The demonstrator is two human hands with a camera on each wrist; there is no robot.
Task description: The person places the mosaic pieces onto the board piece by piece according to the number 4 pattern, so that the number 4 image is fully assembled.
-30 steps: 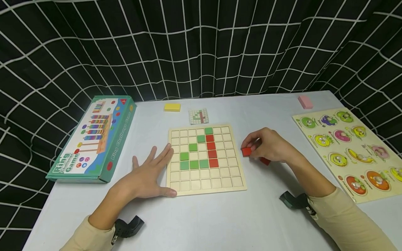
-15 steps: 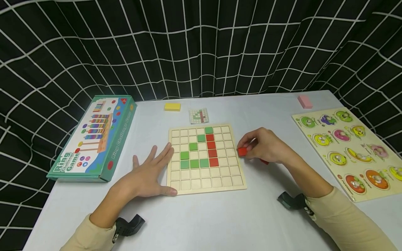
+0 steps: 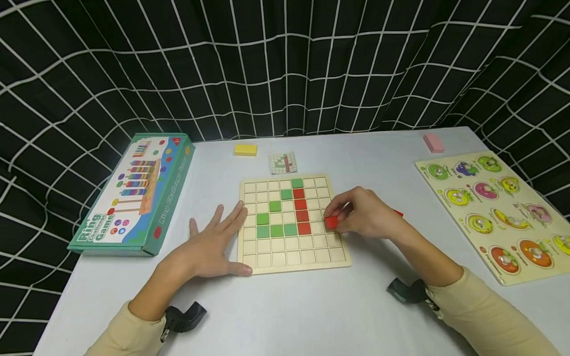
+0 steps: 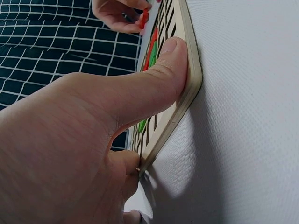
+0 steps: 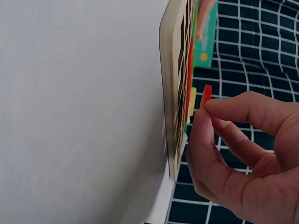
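Note:
A wooden grid board (image 3: 285,257) lies on the table, with several green tiles (image 3: 277,230) and a column of red tiles (image 3: 302,216) set in its squares. My left hand (image 3: 209,249) rests at the board's left edge, fingers spread; in the left wrist view its thumb (image 4: 163,77) lies on the board's corner. Over the right side of the board, my right hand (image 3: 362,215) pinches a red square tile (image 3: 331,222) between thumb and fingers. The right wrist view shows this tile (image 5: 206,96) held just off the board. Another red tile (image 3: 398,213) is partly hidden behind my right wrist.
Behind the board lie a small pattern card (image 3: 282,163) and a yellow block (image 3: 245,150). A green game box (image 3: 133,198) stands at left. On the right are a fruit puzzle board (image 3: 494,217) and a pink block (image 3: 434,143). A gridded black curtain (image 3: 285,69) hangs behind.
My right hand has moved left with the pinched red tile, from beside the board to above its right edge. The left hand has stayed in place.

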